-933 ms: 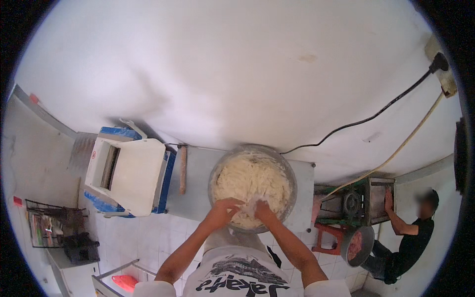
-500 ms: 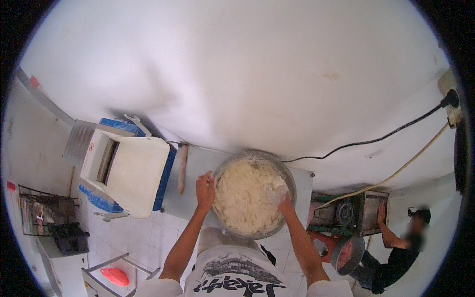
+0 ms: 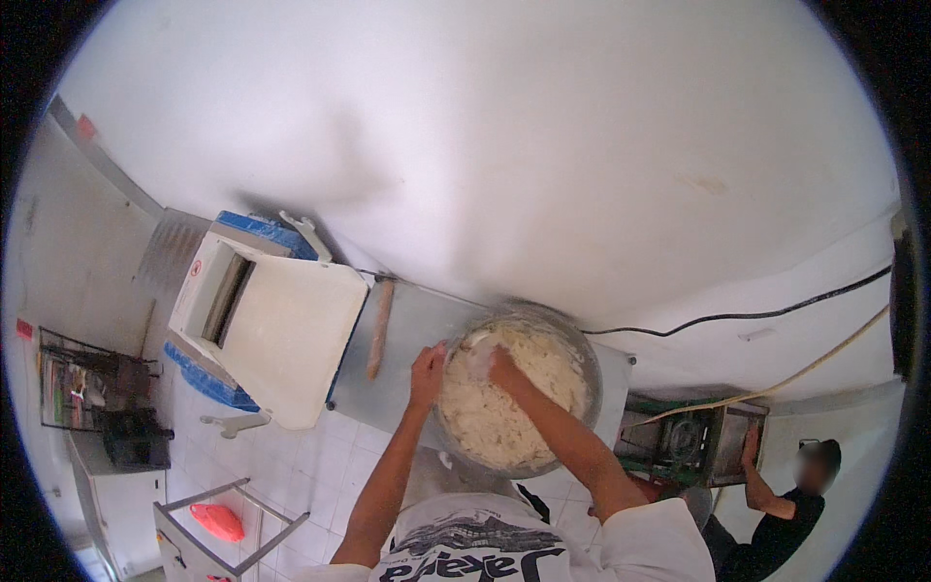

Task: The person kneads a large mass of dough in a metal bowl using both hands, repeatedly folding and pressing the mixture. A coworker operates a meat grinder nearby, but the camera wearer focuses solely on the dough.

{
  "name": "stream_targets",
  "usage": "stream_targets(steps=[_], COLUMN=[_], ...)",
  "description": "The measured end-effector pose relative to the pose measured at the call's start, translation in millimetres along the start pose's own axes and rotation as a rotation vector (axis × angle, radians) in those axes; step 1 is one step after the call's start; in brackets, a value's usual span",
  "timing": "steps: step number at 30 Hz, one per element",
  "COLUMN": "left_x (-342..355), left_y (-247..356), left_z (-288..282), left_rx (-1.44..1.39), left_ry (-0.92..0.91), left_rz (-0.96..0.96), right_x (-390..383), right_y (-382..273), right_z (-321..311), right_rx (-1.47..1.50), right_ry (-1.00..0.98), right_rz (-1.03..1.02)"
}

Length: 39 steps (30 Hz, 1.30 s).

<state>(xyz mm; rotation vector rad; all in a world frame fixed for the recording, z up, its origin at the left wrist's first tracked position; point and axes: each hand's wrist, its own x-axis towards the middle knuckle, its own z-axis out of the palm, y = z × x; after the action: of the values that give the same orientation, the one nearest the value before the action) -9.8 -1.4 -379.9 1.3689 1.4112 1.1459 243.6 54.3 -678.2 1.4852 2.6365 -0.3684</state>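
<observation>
Head view, looking down: a wide metal bowl (image 3: 591,412) stands on a grey worktop (image 3: 419,312) against a white wall, partly filled with a pale, lumpy, dough-like mixture (image 3: 519,427). The person's left hand (image 3: 426,374) is at the bowl's left rim, its fingers seemingly curled; whether they grip the rim cannot be told. The right hand (image 3: 498,367) reaches across to the upper left part of the mixture, just inside the wall. Something whitish covers its fingers, glove or dough, and whether they are open or closed is hidden.

To work the mixture well, the left hand would best steady the rim so that the bowl does not slide or turn. The right hand would do well to go down along the wall and fold material toward the middle, since loose bits could stay at the edge. Slow, deep strokes should spill less than quick ones.

A rolling pin (image 3: 380,330) lies left of the bowl, beside a blue-and-white machine (image 3: 296,335), apart from both hands.
</observation>
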Motion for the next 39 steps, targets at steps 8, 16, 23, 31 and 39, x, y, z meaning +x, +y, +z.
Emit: stream_targets(steps=[8,16,23,31,39], left_x=[-4.9,-3.0,-1.2,-2.0,1.9], left_y=[0.7,-4.8,16.9,-5.0,-15.4], left_z=[-4.7,-16.5,-4.1,-17.4,-14.5], left_rx=[-0.1,-0.007,0.118,-0.224,-0.103], left_ry=[0.02,-0.014,-0.026,0.037,0.036], left_rz=[-0.046,-0.02,-0.085,-0.348,-0.287], right_x=[-21.0,-62.2,-13.1,-25.5,-24.1], right_y=[28.3,-159.3,-80.1,-146.5,-128.6], right_z=[-117.4,-35.7,-75.9,-70.1,-73.7], right_rx=[0.33,0.225,0.323,0.161,0.387], right_ry=[0.108,-0.111,0.03,-0.185,-0.103], right_rz=[0.507,0.059,0.262,0.001,0.193])
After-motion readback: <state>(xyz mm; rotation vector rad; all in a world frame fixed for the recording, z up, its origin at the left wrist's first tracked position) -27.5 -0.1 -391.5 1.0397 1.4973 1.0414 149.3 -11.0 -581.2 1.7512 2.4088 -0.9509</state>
